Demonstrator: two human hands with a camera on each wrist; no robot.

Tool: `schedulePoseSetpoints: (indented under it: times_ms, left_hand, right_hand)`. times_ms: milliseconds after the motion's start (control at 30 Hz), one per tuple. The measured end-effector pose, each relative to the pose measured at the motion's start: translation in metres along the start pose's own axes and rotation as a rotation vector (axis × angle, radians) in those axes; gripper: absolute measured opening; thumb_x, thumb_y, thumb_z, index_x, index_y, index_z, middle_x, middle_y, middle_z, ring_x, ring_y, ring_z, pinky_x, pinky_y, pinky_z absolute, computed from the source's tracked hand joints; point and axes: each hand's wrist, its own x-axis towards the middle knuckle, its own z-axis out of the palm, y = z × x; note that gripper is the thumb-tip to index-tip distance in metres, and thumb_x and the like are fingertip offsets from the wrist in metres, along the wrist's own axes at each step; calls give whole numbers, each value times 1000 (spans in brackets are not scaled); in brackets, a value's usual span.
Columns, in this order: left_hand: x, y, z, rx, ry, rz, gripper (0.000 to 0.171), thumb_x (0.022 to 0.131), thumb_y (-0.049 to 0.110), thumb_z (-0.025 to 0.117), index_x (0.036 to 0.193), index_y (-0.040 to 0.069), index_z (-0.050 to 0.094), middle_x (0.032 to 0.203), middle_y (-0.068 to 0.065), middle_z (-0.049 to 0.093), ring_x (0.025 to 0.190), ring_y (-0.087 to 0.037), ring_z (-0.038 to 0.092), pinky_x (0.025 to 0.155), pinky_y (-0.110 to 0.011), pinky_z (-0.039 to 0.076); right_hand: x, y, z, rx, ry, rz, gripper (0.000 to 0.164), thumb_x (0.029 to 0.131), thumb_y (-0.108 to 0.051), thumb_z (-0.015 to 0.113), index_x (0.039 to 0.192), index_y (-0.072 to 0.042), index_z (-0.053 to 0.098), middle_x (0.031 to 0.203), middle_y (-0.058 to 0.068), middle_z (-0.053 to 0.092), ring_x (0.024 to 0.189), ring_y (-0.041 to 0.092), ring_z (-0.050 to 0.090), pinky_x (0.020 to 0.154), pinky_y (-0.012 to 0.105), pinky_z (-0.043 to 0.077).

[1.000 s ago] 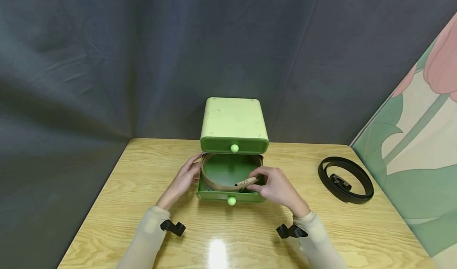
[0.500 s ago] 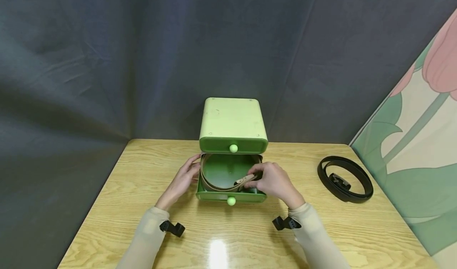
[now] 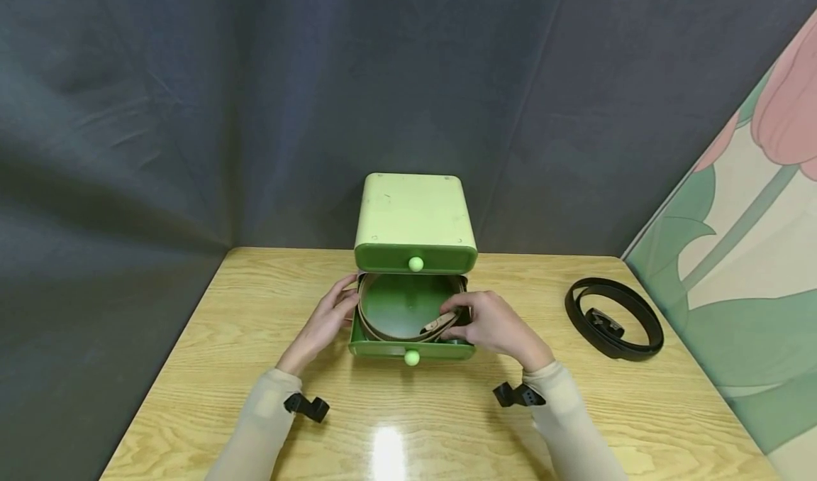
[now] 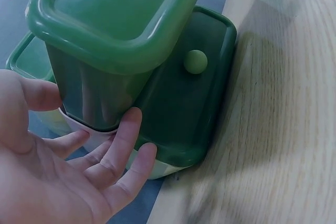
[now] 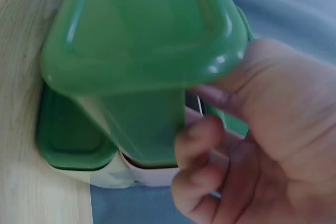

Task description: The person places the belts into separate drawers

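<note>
A coiled tan belt lies in the pulled-out middle drawer of a small green cabinet. My right hand reaches over the drawer's right side and pinches the belt near its light-coloured end piece. From the right wrist, that hand has curled fingers beside the drawer front, which hides the belt. Against the drawer's left side, my left hand rests with loosely bent fingers. The left wrist view has its fingertips at the drawer wall and cabinet edge.
A coiled black belt with a metal buckle lies on the right of the wooden table. Above the pulled-out drawer, the top drawer is closed. Dark curtain hangs behind, and a flowered panel borders the right.
The right hand shifted left and then slightly back right, still pinching the belt. The belt's front loops have settled into a rounder coil in the drawer. The left hand stays in place.
</note>
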Motion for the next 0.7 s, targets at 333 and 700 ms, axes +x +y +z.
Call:
schedulePoseSetpoints:
  times_ms: [333, 700]
  left_hand:
    - [2, -1, 0, 0, 1, -3, 61, 115, 29, 43, 169, 6, 25, 163, -29, 44, 138, -45, 58, 103, -49, 56]
    - [0, -2, -1, 8, -4, 1, 61, 116, 30, 42, 170, 7, 24, 163, -28, 44, 136, -45, 59, 105, -51, 56]
  right_hand:
    - [-15, -4, -3, 81, 126, -100, 26, 93, -27, 85, 113, -12, 82, 108, -1, 81, 53, 3, 50, 51, 23, 46]
    - [-34, -18, 1, 121, 302, -210, 14, 91, -11, 84, 105, -8, 83, 92, -3, 81, 54, -3, 52, 47, 23, 48]
